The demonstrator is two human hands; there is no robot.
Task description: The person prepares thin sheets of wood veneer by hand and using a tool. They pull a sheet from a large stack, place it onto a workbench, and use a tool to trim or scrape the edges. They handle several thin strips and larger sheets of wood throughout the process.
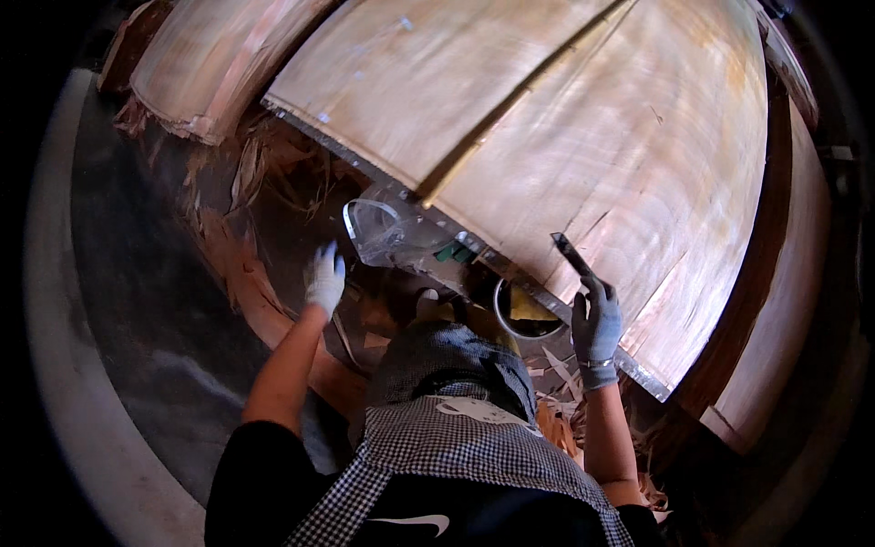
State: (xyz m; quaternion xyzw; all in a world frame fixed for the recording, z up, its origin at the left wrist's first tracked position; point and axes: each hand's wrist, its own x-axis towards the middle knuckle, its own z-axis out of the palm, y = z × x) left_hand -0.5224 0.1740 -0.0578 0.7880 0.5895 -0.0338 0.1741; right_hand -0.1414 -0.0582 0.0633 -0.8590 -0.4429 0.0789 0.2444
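My right hand [597, 325], in a grey-white glove, is wrapped round a dark, flat, blade-like tool [571, 255]. It is at the near right edge of a large pale sheet of wood veneer [547, 137], with the tool's tip over the surface. Whether the tip touches the wood I cannot tell. Splits [652, 301] run through the veneer close by. My left hand [325, 278], gloved in white with bluish fingertips, hangs off to the left with its fingers stretched out and nothing in it. A thin yellowish strip [456, 173] lies across the veneer, next to a dark gap.
Below the veneer's near edge are a clear plastic bag [392, 232] and a round metal-rimmed container [504, 319] with something yellow inside. Torn veneer scraps [251, 296] litter the dark floor. More wood sheets stand at the far left [210, 55] and the right [775, 301].
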